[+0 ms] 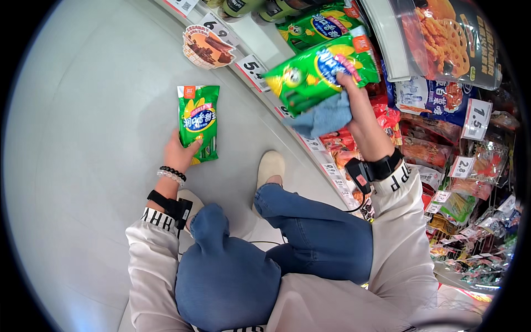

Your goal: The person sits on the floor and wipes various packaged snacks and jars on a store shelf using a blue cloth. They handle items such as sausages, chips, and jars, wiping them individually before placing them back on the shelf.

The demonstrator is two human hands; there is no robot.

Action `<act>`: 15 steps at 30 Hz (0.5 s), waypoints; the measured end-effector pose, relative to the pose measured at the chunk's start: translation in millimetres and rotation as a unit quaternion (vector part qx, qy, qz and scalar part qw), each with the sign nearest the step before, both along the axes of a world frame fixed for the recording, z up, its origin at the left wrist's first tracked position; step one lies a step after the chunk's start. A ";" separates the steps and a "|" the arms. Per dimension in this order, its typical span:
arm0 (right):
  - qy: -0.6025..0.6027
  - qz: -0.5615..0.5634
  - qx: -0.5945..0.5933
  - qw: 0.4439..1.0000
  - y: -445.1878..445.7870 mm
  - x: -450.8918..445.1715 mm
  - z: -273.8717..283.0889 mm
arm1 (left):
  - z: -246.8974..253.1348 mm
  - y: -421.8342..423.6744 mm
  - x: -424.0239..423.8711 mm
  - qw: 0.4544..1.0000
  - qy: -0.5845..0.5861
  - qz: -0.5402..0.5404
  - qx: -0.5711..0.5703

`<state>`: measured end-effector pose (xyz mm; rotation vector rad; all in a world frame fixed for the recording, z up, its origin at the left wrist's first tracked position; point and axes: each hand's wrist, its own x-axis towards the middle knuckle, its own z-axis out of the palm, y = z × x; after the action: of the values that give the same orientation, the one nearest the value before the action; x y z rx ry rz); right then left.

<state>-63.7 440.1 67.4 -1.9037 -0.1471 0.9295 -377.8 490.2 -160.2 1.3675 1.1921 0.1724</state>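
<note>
A green snack packet with a corn cartoon on it is gripped at its lower end by my left hand, out over the floor. My right hand holds a second packet of the same kind, tilted, at the edge of the shelf. A blue cloth is also in my right hand, bunched under that packet. Behind it on the shelf lies another matching green packet, partly covered.
A shelf edge with price tags runs diagonally beside me, with a round picture tag sticking out. A boxed food pack overhangs at upper right. Several hanging snack bags fill the right. My shoe stands near the shelf base.
</note>
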 end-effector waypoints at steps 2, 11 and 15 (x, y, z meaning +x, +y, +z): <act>0.048 0.086 -0.011 0.995 -8.8 -23.9 11.5 | 4.9 6.1 -5.5 0.990 0.092 -0.069 0.077; 0.257 0.348 -0.009 0.902 18.6 -91.9 -58.2 | 113.1 28.7 -1.6 0.884 -0.338 -0.032 -0.321; 0.130 0.460 -0.002 0.879 31.0 -87.4 -77.3 | 124.0 37.4 -18.8 0.871 -0.260 -0.082 -0.409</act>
<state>-151.1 471.1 -9.9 -1.6570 -0.9462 1.7926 -396.5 527.6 -36.3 0.5941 0.5611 -0.0860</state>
